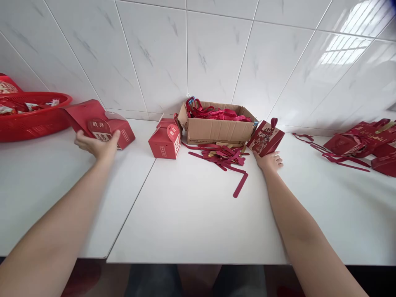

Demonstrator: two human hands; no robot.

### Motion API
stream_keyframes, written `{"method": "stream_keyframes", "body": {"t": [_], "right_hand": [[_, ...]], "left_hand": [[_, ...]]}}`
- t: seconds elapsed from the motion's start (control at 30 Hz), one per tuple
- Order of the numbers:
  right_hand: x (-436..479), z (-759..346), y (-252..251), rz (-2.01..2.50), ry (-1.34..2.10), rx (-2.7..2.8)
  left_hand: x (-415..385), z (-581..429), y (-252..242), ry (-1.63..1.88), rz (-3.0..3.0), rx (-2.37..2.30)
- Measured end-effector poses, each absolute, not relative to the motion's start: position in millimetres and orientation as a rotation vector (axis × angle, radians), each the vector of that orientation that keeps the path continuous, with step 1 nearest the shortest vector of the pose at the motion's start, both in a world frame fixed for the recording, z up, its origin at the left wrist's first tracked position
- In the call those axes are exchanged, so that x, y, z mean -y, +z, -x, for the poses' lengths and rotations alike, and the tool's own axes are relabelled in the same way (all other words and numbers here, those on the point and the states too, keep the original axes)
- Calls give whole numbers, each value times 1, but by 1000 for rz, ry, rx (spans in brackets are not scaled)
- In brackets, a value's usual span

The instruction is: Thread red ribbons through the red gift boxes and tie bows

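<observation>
My left hand [98, 145] reaches to the far left of the white table [192, 214] and grips a red gift box [102, 123] that lies tilted next to a red basket. My right hand [269, 161] holds the lower edge of another red gift box [266, 137], printed with figures, leaning against a cardboard carton [216, 130]. A third closed red gift box [165, 142] stands between my hands, untouched.
The carton holds red ribbon strips; more strips [224, 159] lie scattered in front of it. A red plastic basket [31, 119] with packets sits far left. Flat red boxes and strips [365, 144] pile at the far right. A tiled wall [198, 53] backs the table.
</observation>
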State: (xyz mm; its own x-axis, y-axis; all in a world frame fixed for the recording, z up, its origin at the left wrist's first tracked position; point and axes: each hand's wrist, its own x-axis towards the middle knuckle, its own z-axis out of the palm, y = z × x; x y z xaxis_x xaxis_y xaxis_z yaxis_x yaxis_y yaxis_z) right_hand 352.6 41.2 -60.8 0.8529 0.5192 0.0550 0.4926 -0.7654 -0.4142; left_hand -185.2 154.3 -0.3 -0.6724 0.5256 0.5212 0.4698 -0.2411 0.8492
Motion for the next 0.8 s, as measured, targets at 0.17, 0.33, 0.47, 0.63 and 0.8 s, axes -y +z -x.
{"method": "stream_keyframes", "body": {"t": [0.17,0.33,0.47,0.63,0.8], "right_hand": [[-40,-353,-60,2609,108,760],[-39,-354,-59,2602,106,785],[-38,-354,-59,2596,108,790],[-36,-354,-58,2601,123,792],[-37,-355,-59,2603,126,793]], "left_hand": [[-180,218,-33,1868,-1081,-1938],[-196,226,-39,1704,-1051,-2026],[-195,230,-41,1658,-1135,-2069],[-191,232,-41,1369,-1414,-2144],[-188,226,-39,1110,-1673,-2190]]}}
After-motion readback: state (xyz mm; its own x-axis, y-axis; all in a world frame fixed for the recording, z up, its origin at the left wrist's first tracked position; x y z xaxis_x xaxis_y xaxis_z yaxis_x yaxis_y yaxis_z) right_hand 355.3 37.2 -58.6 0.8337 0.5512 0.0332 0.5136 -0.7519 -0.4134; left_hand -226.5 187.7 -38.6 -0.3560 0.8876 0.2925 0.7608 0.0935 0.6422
